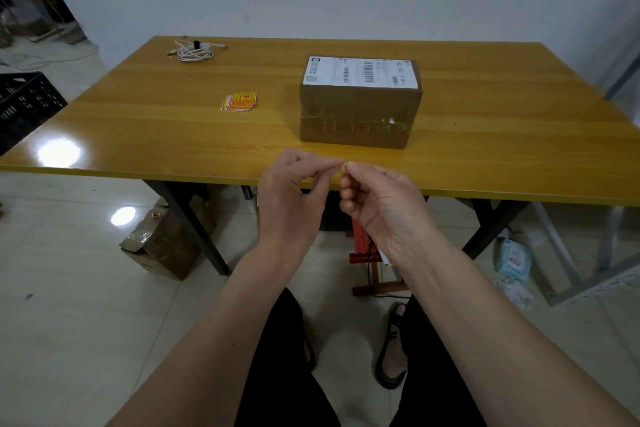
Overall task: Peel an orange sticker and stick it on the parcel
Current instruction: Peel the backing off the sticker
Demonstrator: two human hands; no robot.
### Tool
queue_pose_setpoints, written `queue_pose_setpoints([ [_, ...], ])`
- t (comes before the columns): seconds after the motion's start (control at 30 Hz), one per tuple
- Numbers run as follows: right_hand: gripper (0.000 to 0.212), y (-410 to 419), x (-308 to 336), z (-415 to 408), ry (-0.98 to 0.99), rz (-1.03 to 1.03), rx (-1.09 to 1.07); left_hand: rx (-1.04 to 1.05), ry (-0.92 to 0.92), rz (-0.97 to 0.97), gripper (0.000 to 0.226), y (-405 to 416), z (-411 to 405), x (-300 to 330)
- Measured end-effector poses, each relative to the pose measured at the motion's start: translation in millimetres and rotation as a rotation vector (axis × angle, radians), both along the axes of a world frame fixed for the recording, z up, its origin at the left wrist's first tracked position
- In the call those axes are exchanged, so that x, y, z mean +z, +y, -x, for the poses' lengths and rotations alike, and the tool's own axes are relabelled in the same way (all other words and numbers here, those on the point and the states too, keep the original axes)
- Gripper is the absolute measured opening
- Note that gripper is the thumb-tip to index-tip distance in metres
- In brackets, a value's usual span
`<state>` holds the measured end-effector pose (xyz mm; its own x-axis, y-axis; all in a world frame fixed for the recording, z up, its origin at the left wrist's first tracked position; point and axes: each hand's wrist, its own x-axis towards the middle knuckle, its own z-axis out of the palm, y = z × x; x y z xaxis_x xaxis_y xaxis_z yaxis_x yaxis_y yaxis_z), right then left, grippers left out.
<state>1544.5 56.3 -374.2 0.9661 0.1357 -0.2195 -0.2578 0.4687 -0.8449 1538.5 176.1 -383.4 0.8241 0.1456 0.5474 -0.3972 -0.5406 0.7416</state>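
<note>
Your left hand [289, 189] and right hand [375, 199] meet fingertip to fingertip at the near edge of the yellow table [138, 128], pinching a small sticker [344, 166] seen edge-on, with the parcel [360, 104] just beyond and the orange sticker stack [239, 101] to its left.

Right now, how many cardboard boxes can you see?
2: the parcel on the table, and a box on the floor beneath it. Others may be hidden.
</note>
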Motion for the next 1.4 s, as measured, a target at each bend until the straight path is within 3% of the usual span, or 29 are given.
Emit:
queue_pose_setpoints([
  [0.27, 0.005, -1.5, 0.8, -2.5, 0.064, 0.078, -0.035, 0.039, -0.099, -0.160, 0.019, 4.3, -5.9, -11.5],
  [0.67, 0.007, -5.0, -0.3, -4.8, 0.124, 0.145, -0.046, 0.114, -0.246, -0.553, 0.020, 11.0, -5.2, -11.8],
  [0.9, 0.024, -8.4, -1.2, -4.8, 0.106, 0.230, -0.003, 0.131, -0.307, -0.629, 0.017, 9.8, -4.5, -15.9],
  [1.17, 0.023, -6.8, -3.6, -3.4, 0.016, 0.155, -0.009, 0.053, -0.111, -0.427, 0.012, 2.3, 0.3, -15.5],
  [1.4, 0.028, -4.5, -5.8, -2.4, -0.089, 0.243, -0.089, -0.044, 0.179, 0.030, 0.015, -11.6, 12.3, 2.6],
])
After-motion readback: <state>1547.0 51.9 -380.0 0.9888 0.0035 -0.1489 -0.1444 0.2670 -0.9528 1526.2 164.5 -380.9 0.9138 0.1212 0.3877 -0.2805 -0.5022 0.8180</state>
